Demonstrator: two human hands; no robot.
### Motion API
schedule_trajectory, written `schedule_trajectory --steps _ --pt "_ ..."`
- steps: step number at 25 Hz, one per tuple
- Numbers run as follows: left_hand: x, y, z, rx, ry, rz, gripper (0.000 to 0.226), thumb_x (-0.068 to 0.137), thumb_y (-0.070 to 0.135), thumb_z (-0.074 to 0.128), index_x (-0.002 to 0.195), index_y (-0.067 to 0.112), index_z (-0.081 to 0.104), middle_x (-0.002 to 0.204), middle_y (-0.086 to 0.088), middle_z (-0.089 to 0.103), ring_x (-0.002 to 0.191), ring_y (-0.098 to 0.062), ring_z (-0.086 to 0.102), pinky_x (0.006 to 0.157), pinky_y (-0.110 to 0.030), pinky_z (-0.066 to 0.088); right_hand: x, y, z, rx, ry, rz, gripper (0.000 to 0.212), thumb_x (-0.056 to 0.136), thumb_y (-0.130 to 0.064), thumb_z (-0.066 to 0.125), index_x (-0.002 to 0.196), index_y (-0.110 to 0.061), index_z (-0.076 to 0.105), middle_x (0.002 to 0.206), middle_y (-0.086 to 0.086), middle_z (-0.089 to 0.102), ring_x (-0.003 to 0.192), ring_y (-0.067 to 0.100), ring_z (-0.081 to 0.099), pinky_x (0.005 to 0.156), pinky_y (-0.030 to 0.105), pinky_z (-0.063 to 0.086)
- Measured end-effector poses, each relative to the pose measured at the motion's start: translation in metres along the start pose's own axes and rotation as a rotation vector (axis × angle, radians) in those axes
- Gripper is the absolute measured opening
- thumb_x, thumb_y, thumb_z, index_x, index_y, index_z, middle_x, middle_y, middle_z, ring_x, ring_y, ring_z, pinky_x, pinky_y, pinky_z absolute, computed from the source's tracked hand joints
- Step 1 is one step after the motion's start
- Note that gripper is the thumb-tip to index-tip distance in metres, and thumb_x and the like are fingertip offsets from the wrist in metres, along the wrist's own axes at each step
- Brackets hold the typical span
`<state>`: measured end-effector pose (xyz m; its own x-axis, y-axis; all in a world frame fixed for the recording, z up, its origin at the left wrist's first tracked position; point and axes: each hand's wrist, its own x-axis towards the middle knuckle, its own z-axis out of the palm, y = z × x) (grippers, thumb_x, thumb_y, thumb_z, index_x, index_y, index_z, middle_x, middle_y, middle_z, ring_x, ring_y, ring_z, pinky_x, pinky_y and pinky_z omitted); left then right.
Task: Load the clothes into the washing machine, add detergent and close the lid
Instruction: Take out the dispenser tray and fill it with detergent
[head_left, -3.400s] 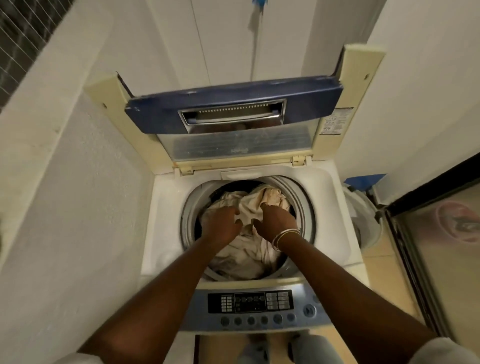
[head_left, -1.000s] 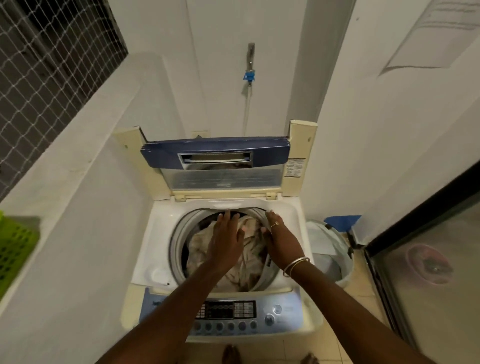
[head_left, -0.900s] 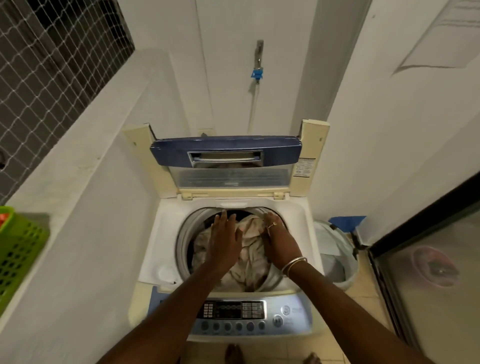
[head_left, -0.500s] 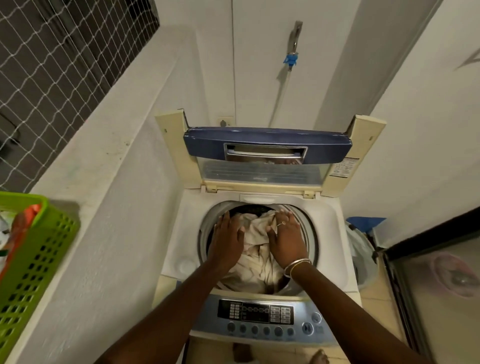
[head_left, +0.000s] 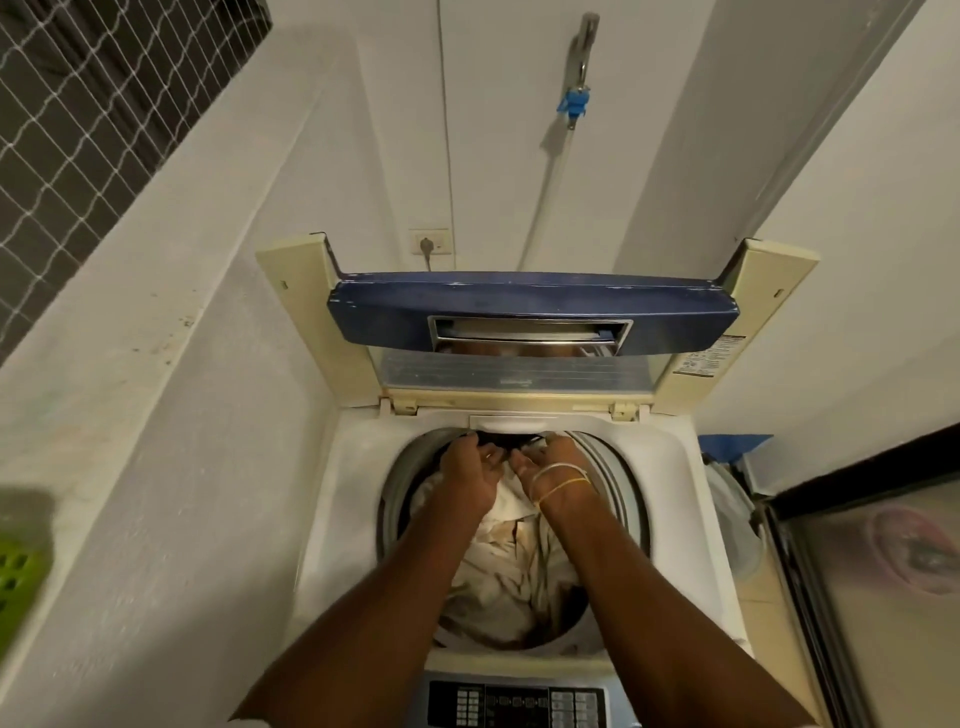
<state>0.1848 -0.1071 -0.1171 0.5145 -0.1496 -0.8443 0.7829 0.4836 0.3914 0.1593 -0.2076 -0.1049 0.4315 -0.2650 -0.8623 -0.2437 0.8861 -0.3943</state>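
Reaching into the washing machine (head_left: 337, 493), lid (head_left: 467, 312) upright.
Left hand (head_left: 467, 480) and right hand (head_left: 550, 465) curl fingers (head_left: 467, 446) at the drum's (head_left: 618, 483) far rim, over clothes (head_left: 498, 582) inside; any grip cannot be told.

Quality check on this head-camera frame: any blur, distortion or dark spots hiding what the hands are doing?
Head view: the wide-angle lens bows the walls and splays the lid; the green basket at the left edge is smeared by blur; the light is dim and warm; the left hand and right hand reach into shadow at the drum's back, so their grip is unclear; the clothes are readable.
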Motion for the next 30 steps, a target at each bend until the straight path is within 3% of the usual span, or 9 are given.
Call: schedule_trajectory --steps 2,5,8,11,14,18,21,25,30 --pt "0.007 0.000 0.010 -0.048 -0.006 0.038 0.022 0.103 0.017 0.044 0.117 0.003 0.054 0.105 -0.018 0.057 0.086 -0.026 0.058 0.096 -0.039 0.047 0.014 0.004 0.005 0.032 0.021 -0.001 0.027 0.101 -0.013 0.036 0.123 -0.005 0.050 0.139 0.020 0.049 0.111 0.032 0.057 0.099 0.043 0.046" --pt "0.020 -0.001 0.018 -0.037 -0.015 0.070 0.027 0.102 0.023 0.050 0.115 0.002 0.059 0.103 -0.018 0.064 0.091 -0.028 0.063 0.100 -0.041 0.051 0.023 0.004 0.015 0.081 0.096 -0.061 0.013 0.095 -0.009 0.044 0.089 -0.005 0.055 0.097 0.021 0.061 0.078 0.029 0.060 0.084 0.041 0.054" --pt "0.032 -0.002 0.015 -0.060 -0.040 0.039 0.039 0.099 0.033 0.058 0.122 0.002 0.059 0.116 -0.019 0.066 0.104 -0.031 0.064 0.106 -0.046 0.049 0.023 0.001 0.015 0.124 0.086 -0.029 0.012 0.094 -0.010 0.045 0.089 -0.004 0.054 0.077 0.014 0.057 0.066 0.025 0.057 0.078 0.039 0.055" --pt "0.030 -0.004 0.014 0.014 -0.027 0.071 0.043 0.097 0.043 0.060 0.112 0.003 0.062 0.102 -0.015 0.068 0.093 -0.028 0.067 0.093 -0.040 0.056 0.023 0.005 0.013 0.102 0.078 -0.020 0.015 0.094 -0.020 0.050 0.091 -0.007 0.058 0.070 0.007 0.056 0.061 0.019 0.054 0.054 0.029 0.050" --pt "0.029 -0.010 0.005 0.075 -0.043 0.117 0.044 0.098 0.044 0.057 0.105 0.001 0.064 0.089 -0.015 0.069 0.082 -0.027 0.067 0.080 -0.037 0.057 0.021 0.011 0.011 0.098 0.071 -0.024 0.024 0.095 -0.020 0.050 0.076 -0.008 0.056 0.060 0.004 0.051 0.053 0.017 0.049 0.047 0.025 0.045" --pt "0.016 -0.023 -0.010 0.112 -0.051 0.186 0.046 0.101 0.043 0.050 0.125 0.005 0.059 0.097 -0.015 0.068 0.085 -0.024 0.066 0.077 -0.035 0.057 0.019 0.032 -0.002 0.114 0.065 -0.037 0.014 0.096 -0.020 0.049 0.090 -0.009 0.056 0.065 0.005 0.049 0.053 0.016 0.050 0.047 0.025 0.046" --pt "0.000 -0.033 -0.018 0.140 -0.031 0.245 0.043 0.104 0.043 0.045 0.129 0.009 0.055 0.108 -0.018 0.065 0.091 -0.025 0.065 0.076 -0.033 0.056 0.014 0.046 -0.017 0.098 0.062 -0.084 0.013 0.096 -0.018 0.045 0.099 -0.014 0.056 0.068 0.006 0.052 0.048 0.014 0.051 0.042 0.021 0.046" --pt "-0.018 -0.037 -0.022 0.176 -0.021 0.315 0.042 0.103 0.046 0.044 0.130 0.016 0.056 0.110 -0.011 0.067 0.090 -0.021 0.066 0.068 -0.028 0.055 0.003 0.051 -0.027 0.004 0.071 -0.220 0.023 0.100 -0.023 0.042 0.117 -0.029 0.055 0.078 0.006 0.055 0.055 0.013 0.048 0.051 0.026 0.047" --pt "-0.030 -0.031 -0.021 0.270 0.149 0.327 0.039 0.100 0.045 0.052 0.123 0.016 0.064 0.102 -0.006 0.071 0.096 -0.024 0.069 0.086 -0.040 0.058 -0.011 0.048 -0.025 -0.179 0.118 -0.394 0.027 0.102 -0.022 0.040 0.125 -0.018 0.054 0.089 0.013 0.055 0.060 0.017 0.052 0.047 0.026 0.045"
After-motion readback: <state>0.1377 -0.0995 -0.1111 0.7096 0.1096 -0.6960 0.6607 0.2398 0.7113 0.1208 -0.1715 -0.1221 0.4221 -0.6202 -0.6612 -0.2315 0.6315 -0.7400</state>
